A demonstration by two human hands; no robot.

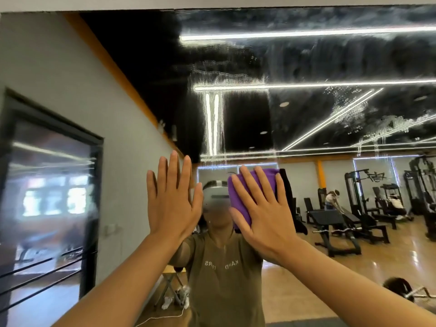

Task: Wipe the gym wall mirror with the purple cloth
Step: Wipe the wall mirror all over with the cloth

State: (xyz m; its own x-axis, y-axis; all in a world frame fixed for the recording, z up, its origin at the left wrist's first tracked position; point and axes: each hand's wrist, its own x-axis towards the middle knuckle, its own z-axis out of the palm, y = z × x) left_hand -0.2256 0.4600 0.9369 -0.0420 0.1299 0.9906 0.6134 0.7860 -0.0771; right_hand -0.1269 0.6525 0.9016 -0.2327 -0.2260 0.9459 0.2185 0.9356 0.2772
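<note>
The right hand (264,208) presses the purple cloth (250,185) flat to the mirror (306,62) with straight, spread fingers, a grip that pins rather than clasps, so the cloth could slide out and drop on a fast stroke. The left hand (172,194), open and holding nothing, lies flat against the glass and may leave fresh prints. Streaked glass stretches up and right with free room; the mirror's top edge is high above.

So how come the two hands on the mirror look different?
The right hand presses the purple cloth flat to the mirror; the left hand touches bare glass, holding nothing. The right hand's fingers spread wide; the left hand's stay closer together. Both are raised with straight fingers.
</note>
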